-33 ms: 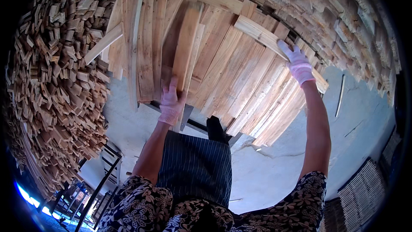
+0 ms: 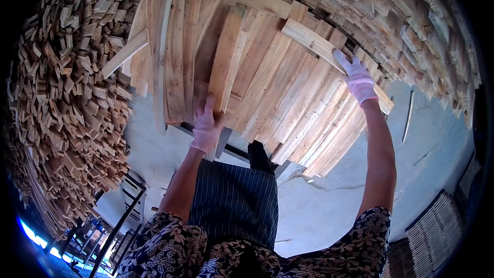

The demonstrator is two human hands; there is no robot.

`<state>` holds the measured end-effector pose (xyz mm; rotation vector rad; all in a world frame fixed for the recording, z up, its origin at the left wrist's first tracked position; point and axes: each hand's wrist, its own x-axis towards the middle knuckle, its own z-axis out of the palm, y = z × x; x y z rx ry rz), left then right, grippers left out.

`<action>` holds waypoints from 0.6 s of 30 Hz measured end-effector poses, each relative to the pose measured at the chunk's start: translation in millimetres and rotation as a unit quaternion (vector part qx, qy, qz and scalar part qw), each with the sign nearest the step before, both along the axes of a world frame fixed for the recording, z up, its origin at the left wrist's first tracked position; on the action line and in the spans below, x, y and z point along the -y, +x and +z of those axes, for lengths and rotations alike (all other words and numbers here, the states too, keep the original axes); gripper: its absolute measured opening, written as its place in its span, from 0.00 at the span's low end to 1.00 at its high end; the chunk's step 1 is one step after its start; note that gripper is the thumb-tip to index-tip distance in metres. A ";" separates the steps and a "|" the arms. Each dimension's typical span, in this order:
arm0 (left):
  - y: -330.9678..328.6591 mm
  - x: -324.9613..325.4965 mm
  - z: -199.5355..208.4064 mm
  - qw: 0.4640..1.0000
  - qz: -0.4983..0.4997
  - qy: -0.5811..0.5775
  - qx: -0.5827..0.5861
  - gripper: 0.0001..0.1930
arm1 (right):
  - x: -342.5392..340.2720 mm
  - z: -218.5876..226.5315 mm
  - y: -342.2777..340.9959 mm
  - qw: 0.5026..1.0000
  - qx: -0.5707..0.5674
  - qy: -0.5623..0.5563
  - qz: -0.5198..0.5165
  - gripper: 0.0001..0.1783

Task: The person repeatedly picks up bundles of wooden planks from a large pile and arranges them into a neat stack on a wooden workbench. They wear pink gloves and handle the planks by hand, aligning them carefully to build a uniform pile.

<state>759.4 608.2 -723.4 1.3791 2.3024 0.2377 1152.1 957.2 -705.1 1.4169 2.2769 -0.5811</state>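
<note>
The board in the left hand is bare wood, matt and fairly smooth, darker and stained toward its far end. The planks laid side by side are unvarnished wood too, dull, with visible grain and some dark streaks and marks. The crosswise strip under the right hand is plain pale wood. Both gloves look like matt knitted cloth. The wood pile at left shows rough, raw ends. The apron is dark striped cloth, softly creased; the patterned sleeve is printed fabric. The floor looks hard, matt and cracked, like concrete.
</note>
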 end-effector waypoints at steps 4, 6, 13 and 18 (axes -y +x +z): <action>15.4 -7.3 6.8 1.000 0.009 -0.022 0.019 0.48 | -5.3 5.2 0.3 0.998 -0.004 0.065 0.006 0.46; 26.3 -7.3 19.6 0.996 0.028 -0.070 0.052 0.47 | -8.0 0.0 1.4 0.993 0.027 0.114 0.023 0.47; 32.5 -58.2 36.5 0.987 -0.086 0.124 0.049 0.40 | -6.0 -13.2 5.5 0.992 -0.059 0.104 -0.028 0.46; 16.3 -102.0 5.1 0.995 -0.057 -0.013 -0.081 0.39 | -11.1 1.2 -15.3 0.998 0.027 0.054 -0.036 0.50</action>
